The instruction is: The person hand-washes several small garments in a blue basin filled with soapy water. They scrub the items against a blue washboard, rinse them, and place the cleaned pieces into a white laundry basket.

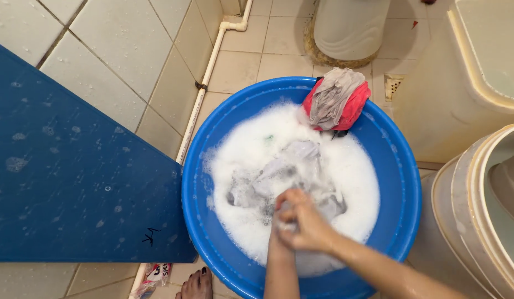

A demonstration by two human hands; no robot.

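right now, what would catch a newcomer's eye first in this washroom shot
The big blue basin in the middle of the tiled floor, brimming with white suds, stands out first. Both hands, left hand and right hand, meet at its near side, scrubbing a grey cloth in the foam. A red and grey bundle of clothes hangs over the far rim.

I see both hands, right hand over left hand, gripping grey cloth in foamy blue basin; red-grey bundle on rim.

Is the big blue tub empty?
No, the blue tub is full of white foam with a grey cloth that both hands scrub.
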